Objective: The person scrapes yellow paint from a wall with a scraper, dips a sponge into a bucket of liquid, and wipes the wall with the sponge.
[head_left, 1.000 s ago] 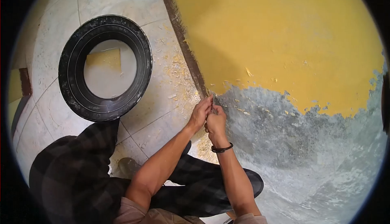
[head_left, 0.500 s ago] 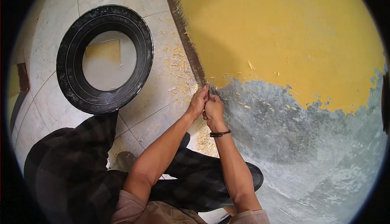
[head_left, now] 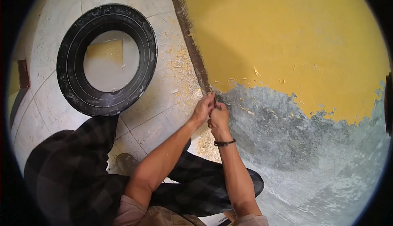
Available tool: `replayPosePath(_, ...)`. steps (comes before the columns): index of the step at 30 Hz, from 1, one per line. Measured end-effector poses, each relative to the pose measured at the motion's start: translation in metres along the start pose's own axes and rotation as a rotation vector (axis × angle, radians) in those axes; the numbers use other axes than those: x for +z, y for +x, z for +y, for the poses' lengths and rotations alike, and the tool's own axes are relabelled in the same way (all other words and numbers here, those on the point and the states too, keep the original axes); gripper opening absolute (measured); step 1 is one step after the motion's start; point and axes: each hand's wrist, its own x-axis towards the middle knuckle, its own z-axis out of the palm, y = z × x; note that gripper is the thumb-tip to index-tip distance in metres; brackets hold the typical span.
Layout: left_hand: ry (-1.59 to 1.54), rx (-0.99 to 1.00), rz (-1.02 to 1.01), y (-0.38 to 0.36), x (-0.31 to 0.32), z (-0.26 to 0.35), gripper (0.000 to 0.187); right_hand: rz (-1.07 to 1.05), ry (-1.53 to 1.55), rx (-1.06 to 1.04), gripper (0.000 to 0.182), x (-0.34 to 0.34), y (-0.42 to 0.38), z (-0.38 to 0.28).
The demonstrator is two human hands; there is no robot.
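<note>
Both my hands are together at the lower corner of the yellow-painted wall (head_left: 286,33), beside its brown bottom strip (head_left: 192,47). My right hand (head_left: 220,121) is closed around a thin scraper (head_left: 215,101), seen nearly edge-on and mostly hidden by the fingers. Against the same tool, my left hand (head_left: 202,110) presses with its fingers pointing toward the wall. Bare grey plaster (head_left: 282,140) spreads right of the hands, below a ragged paint edge. Yellow and white paint flakes (head_left: 182,62) lie on the floor along the strip.
A black bucket (head_left: 67,68) holding cloudy water and a yellow sponge (head_left: 108,52) stands on the tiled floor (head_left: 45,58) to the left. My dark-trousered legs (head_left: 69,172) are folded below it. More flakes (head_left: 208,144) are heaped beneath my wrists.
The view has shifted slightly, so wall and bucket sit a little further right. My hands have come slightly back toward me, still together on the scraper.
</note>
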Motion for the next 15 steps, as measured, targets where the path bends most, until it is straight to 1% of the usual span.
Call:
replayPosePath(2,0.012,-0.037,-0.024,0.012,-0.009,0.001,0.059,-0.027,-0.018,-0.026,0.030,0.000,0.015,0.008)
replayPosePath(3,0.087,-0.008,-0.014,0.010,-0.007,0.003,0.061,-0.032,0.013,-0.041,0.031,0.003,0.013,0.008)
replayPosePath(4,0.098,-0.004,-0.019,0.006,-0.003,0.004,0.061,-0.033,0.025,-0.046,0.031,0.003,0.009,0.008)
replayPosePath(6,-0.075,-0.041,0.038,-0.005,0.005,0.003,0.052,0.050,0.003,-0.090,0.026,0.003,-0.003,0.006)
replayPosePath(7,-0.071,-0.021,0.036,0.001,0.002,-0.004,0.051,0.047,0.025,-0.019,0.024,0.001,-0.008,-0.003)
replayPosePath(8,-0.078,-0.019,0.038,0.009,-0.003,-0.003,0.051,0.045,0.018,-0.022,0.024,0.004,0.002,-0.001)
replayPosePath(10,0.093,-0.059,-0.042,0.016,-0.014,0.002,0.057,0.040,-0.016,-0.114,0.021,0.008,0.026,0.020)
replayPosePath(11,-0.025,0.002,-0.020,0.014,-0.011,0.004,0.055,0.040,-0.012,-0.115,0.021,0.010,0.036,0.032)
replayPosePath(12,-0.022,0.002,-0.024,0.008,-0.005,0.006,0.055,0.023,-0.062,-0.166,0.025,0.010,0.047,0.045)
replayPosePath(13,-0.056,-0.022,0.000,0.000,-0.002,0.005,0.050,0.005,-0.113,-0.214,0.029,0.012,0.041,0.041)
replayPosePath(14,-0.089,-0.040,0.023,-0.005,0.001,0.007,0.047,0.005,-0.107,-0.218,0.029,0.010,0.035,0.035)
replayPosePath(15,-0.085,0.015,0.012,-0.002,0.003,0.003,0.051,0.007,-0.020,-0.102,0.030,0.008,0.004,0.005)
